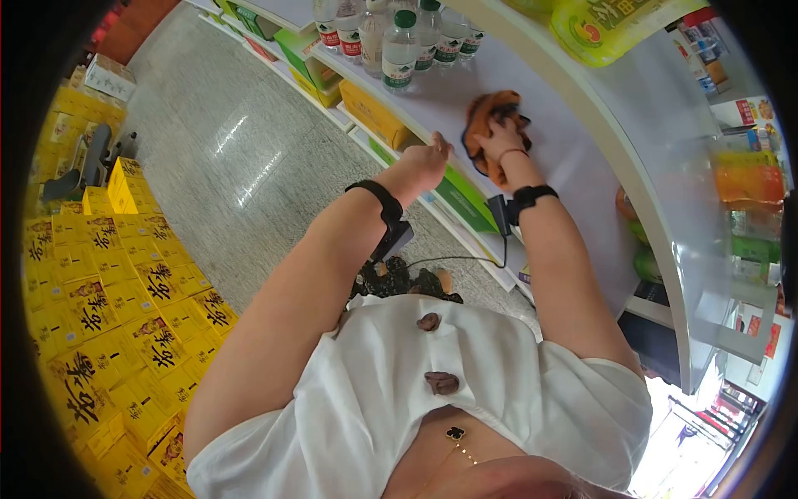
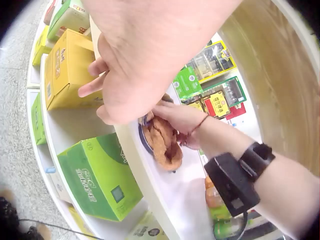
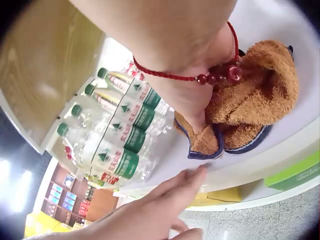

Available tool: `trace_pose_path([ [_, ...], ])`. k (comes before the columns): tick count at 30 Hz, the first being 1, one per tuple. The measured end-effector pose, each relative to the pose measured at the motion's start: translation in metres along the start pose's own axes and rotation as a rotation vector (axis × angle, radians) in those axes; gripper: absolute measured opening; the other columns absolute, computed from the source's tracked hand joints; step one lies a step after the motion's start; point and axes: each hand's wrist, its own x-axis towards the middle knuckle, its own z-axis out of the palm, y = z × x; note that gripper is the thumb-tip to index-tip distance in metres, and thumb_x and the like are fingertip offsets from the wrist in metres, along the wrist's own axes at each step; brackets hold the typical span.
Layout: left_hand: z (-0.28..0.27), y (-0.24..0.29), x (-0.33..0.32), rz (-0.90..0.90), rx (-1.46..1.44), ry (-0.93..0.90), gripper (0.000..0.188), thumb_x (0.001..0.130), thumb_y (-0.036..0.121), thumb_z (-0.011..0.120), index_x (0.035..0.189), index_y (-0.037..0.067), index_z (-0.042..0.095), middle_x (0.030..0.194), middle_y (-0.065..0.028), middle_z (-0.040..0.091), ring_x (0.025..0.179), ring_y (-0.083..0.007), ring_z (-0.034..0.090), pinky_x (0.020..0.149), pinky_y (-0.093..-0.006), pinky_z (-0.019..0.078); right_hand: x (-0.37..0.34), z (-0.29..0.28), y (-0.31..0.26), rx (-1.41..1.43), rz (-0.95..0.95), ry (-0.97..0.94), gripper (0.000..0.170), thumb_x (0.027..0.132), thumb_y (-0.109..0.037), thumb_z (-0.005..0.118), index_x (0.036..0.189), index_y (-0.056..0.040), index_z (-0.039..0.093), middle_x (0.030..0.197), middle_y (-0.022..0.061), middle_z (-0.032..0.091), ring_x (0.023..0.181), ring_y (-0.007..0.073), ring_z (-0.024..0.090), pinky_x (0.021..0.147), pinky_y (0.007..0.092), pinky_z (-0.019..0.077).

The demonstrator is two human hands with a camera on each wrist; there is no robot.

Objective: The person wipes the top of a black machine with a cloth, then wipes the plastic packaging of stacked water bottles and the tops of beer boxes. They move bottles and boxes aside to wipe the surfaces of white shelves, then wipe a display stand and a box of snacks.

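Observation:
A brown cloth with a dark edge point(image 1: 485, 137) lies bunched on the white shelf top; in the right wrist view the cloth point(image 3: 265, 90) shows its fluffy surface. My right hand point(image 1: 504, 140) presses on the cloth, its fingers spread over it and partly hidden in its folds. Near the shelf's front edge is my left hand point(image 1: 428, 162), holding nothing, its fingers loosely bent. The left wrist view shows that hand point(image 2: 127, 80) in front of the cloth point(image 2: 162, 140), apart from it.
Several water bottles with green caps point(image 1: 401, 51) stand on the shelf beyond the cloth. Yellow and green boxes point(image 2: 102, 175) fill the lower shelf. A curved white panel point(image 1: 640, 141) borders the right side. Yellow cartons point(image 1: 108, 308) are stacked at the left on the floor.

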Motion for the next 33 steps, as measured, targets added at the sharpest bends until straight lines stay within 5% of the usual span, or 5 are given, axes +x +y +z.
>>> trace_pose_path([
  [11, -0.014, 0.007, -0.003, -0.031, 0.029, -0.060, 0.059, 0.082, 0.007, 0.048, 0.139, 0.003, 0.031, 0.147, -0.0262, 0.020, 0.100, -0.0326, 0.062, 0.079, -0.0377, 0.0529, -0.009, 0.000, -0.002, 0.076, -0.172, 0.022, 0.063, 0.079, -0.046, 0.062, 0.135, -0.0233, 0.045, 0.148, 0.0121, 0.026, 0.130, 0.0342, 0.036, 0.108, 0.0396, 0.0308],
  [20, -0.021, 0.021, 0.004, -0.108, 0.105, -0.131, 0.055, 0.088, 0.013, 0.044, 0.139, 0.000, 0.029, 0.146, -0.0247, 0.025, 0.109, -0.0353, 0.058, 0.086, -0.0412, 0.0501, -0.141, 0.036, 0.245, 0.175, 0.204, 0.172, 0.066, 0.080, -0.038, 0.065, 0.136, -0.0119, 0.042, 0.145, 0.0177, 0.027, 0.134, 0.0332, 0.026, 0.111, 0.0357, 0.0249],
  [23, -0.023, 0.025, 0.009, -0.140, 0.072, -0.140, 0.053, 0.089, 0.015, 0.044, 0.137, -0.001, 0.031, 0.145, -0.0248, 0.027, 0.112, -0.0354, 0.056, 0.089, -0.0423, 0.0488, -0.206, 0.113, 0.418, 0.025, 0.313, 0.143, 0.064, 0.085, -0.040, 0.058, 0.138, -0.0113, 0.038, 0.147, 0.0154, 0.025, 0.135, 0.0348, 0.023, 0.112, 0.0369, 0.0214],
  [24, -0.024, 0.027, 0.010, -0.150, 0.055, -0.162, 0.052, 0.089, 0.015, 0.044, 0.137, -0.001, 0.032, 0.144, -0.0249, 0.028, 0.114, -0.0354, 0.054, 0.090, -0.0429, 0.0482, -0.208, 0.157, 0.496, -0.367, 0.237, 0.171, 0.067, 0.085, -0.047, 0.054, 0.140, -0.0114, 0.036, 0.148, 0.0141, 0.024, 0.136, 0.0352, 0.022, 0.113, 0.0385, 0.0182],
  [33, -0.003, 0.017, 0.021, -0.119, -0.041, -0.038, 0.047, 0.086, 0.011, 0.045, 0.130, -0.005, 0.042, 0.140, -0.0295, 0.032, 0.113, -0.0356, 0.054, 0.089, -0.0415, 0.0484, -0.291, 0.118, 0.475, -0.164, 0.311, 0.120, 0.072, 0.082, -0.051, 0.054, 0.139, -0.0113, 0.036, 0.147, 0.0171, 0.025, 0.136, 0.0361, 0.021, 0.113, 0.0389, 0.0181],
])
